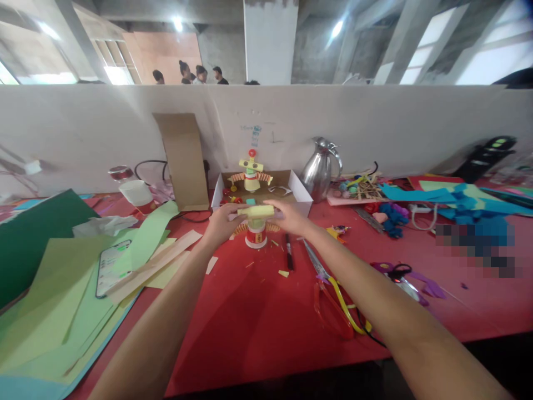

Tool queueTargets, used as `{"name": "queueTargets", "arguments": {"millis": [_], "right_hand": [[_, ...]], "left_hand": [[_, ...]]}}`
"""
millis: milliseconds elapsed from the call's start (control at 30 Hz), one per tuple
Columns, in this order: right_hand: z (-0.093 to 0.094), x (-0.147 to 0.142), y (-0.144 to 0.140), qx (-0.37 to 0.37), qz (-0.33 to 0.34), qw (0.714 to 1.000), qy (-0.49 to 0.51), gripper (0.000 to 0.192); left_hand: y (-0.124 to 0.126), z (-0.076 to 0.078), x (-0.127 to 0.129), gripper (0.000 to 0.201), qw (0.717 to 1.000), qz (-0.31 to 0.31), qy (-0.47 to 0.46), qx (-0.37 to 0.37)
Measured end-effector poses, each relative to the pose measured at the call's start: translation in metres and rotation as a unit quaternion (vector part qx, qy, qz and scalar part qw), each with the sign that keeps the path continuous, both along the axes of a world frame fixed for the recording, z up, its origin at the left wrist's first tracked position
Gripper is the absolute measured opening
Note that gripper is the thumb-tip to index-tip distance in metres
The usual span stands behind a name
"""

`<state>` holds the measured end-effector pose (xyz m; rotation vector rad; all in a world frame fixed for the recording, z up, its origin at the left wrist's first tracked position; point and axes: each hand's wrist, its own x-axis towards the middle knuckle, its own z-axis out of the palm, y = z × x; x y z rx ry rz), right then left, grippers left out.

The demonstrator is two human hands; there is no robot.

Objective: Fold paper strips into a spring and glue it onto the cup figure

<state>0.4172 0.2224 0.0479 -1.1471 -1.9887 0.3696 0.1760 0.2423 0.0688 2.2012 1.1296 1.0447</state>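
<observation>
Head view, near to far: closest to me runs the red table (233,339), with scissors (343,299) lying by the right forearm, their handles red and yellow. On the left, green and yellow sheets (45,300) overlap, a phone (106,272) lying among them, partly covered by paper strips.

Ahead, I have the left hand (225,223) and right hand (291,218) grasping a yellow roll (256,211) between them, one at each end. It sits at the top of a cup figure (255,238), upright on the table just in front of a white box (303,194); whether roll and figure are joined, I cannot tell. A black pen (288,253) lies just right of the figure, beside small paper scraps.

Farther off, a second figure (251,180) appears to stand in the box, between a tall cardboard piece (185,161) and a metal jug (318,169). Behind them I see a pale partition (366,111), and beyond it, several people (201,75).
</observation>
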Motion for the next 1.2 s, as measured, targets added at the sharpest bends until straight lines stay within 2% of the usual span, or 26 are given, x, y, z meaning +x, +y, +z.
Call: {"name": "queueTargets", "arguments": {"millis": [100, 267, 467, 567, 733, 833, 933, 1067, 1200], "right_hand": [[0.001, 0.003, -0.002, -0.008, -0.001, 1.000, 0.012, 0.061], [0.004, 0.004, -0.003, -0.013, 0.005, 1.000, 0.025, 0.060], [0.007, -0.002, -0.010, -0.013, 0.012, 1.000, 0.024, 0.057], [0.012, -0.006, -0.015, -0.020, 0.014, 0.999, 0.034, 0.050], [0.026, -0.008, -0.017, -0.022, -0.005, 0.998, 0.064, 0.049], [0.028, -0.009, -0.015, -0.028, -0.006, 0.997, 0.075, 0.052], [0.021, -0.010, -0.012, -0.037, 0.005, 0.996, 0.076, 0.050], [0.010, -0.010, -0.010, -0.039, 0.010, 0.997, 0.067, 0.034], [0.005, -0.008, -0.008, -0.039, 0.009, 0.997, 0.061, 0.036]], "left_hand": [[0.000, 0.004, -0.001, 0.034, 1.000, -0.005, 0.000, 0.017], [-0.002, 0.009, -0.004, 0.037, 1.000, 0.002, 0.004, 0.017], [-0.001, 0.004, -0.001, 0.036, 1.000, 0.013, 0.002, 0.003], [-0.002, 0.005, 0.002, 0.034, 1.000, -0.003, -0.002, -0.012], [-0.003, 0.020, 0.005, 0.026, 0.999, -0.003, -0.023, 0.040], [0.001, 0.024, 0.006, 0.026, 0.998, -0.007, -0.015, 0.067], [0.004, 0.017, 0.006, 0.026, 0.997, -0.022, -0.001, 0.074], [0.001, 0.005, 0.005, 0.030, 0.997, -0.040, 0.017, 0.070], [-0.001, 0.002, -0.002, 0.051, 0.996, -0.060, 0.023, 0.060]]}}
